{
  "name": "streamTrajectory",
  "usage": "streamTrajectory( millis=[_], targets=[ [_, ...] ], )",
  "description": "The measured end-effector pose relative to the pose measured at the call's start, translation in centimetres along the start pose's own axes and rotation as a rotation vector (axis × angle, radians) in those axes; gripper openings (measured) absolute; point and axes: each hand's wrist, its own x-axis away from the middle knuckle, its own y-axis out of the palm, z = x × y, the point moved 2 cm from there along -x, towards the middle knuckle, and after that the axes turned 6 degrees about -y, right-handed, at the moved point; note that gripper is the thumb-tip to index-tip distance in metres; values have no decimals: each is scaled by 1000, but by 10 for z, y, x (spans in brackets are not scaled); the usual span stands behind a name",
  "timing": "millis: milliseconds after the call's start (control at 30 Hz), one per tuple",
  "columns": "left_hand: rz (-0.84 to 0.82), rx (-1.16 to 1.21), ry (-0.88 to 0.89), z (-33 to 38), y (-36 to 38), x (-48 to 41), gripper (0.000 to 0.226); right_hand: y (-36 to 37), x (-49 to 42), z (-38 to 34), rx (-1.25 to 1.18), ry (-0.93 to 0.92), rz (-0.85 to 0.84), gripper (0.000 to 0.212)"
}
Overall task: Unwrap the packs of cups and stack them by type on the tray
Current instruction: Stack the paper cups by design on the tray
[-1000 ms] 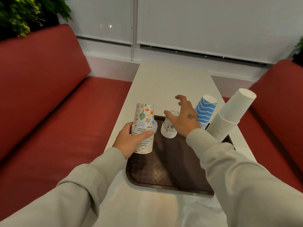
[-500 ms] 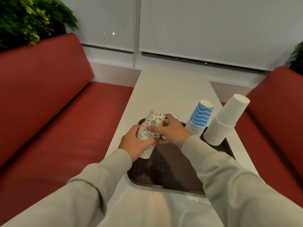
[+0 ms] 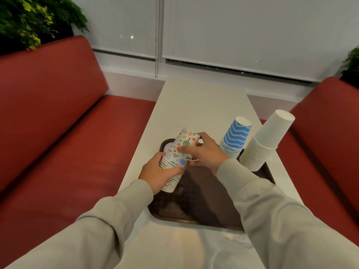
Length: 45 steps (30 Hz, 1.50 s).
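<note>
A tilted stack of colourful patterned cups (image 3: 179, 153) hangs over the left part of the dark brown tray (image 3: 202, 212). My left hand (image 3: 158, 174) grips its lower part. My right hand (image 3: 204, 152) grips the upper cups, thumb across the front. At the tray's far right stand two upside-down stacks: blue wavy-striped cups (image 3: 236, 138) and plain white cups (image 3: 265, 142), which lean to the right. The smaller patterned stack seen earlier is hidden or joined with the held one; I cannot tell which.
The tray lies on a narrow white table (image 3: 200, 105) between two red benches (image 3: 73, 136). Clear plastic wrap (image 3: 229, 253) lies on the table's near edge. Plants stand at the far left and far right. A window with blinds is behind.
My right hand came from the small patterned stack on the tray to the stack in my left hand and gripped its top. That stack tilted to the right.
</note>
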Motion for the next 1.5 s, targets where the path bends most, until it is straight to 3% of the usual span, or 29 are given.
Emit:
streamTrajectory(
  millis=[133, 267, 433, 600, 967, 1200, 1367, 1500],
  targets=[
    [9, 10, -11, -7, -2, -2, 53, -10, -6, -5, -16, -28, 57, 66],
    [27, 18, -25, -14, -7, -6, 56, -27, -15, -19, 85, -109, 192, 88],
    [44, 41, -26, -14, -12, -11, 56, -44, -16, -31, 197, -276, 324, 82],
    [44, 63, -17, -12, -10, -15, 56, -42, -22, -15, 384, -263, 310, 70],
    [32, 82, 1, -9, -12, -19, 57, -29, -30, 27, 688, -130, 184, 74],
    [42, 75, 17, -2, -12, -15, 60, -29, -14, -14, 513, -316, 294, 43],
    [47, 94, 45, 10, -6, -6, 58, -10, 0, -25, 215, -116, -23, 65],
    [36, 77, 80, 14, -5, -1, 59, 5, 7, -18, 71, -44, -93, 77]
  ],
)
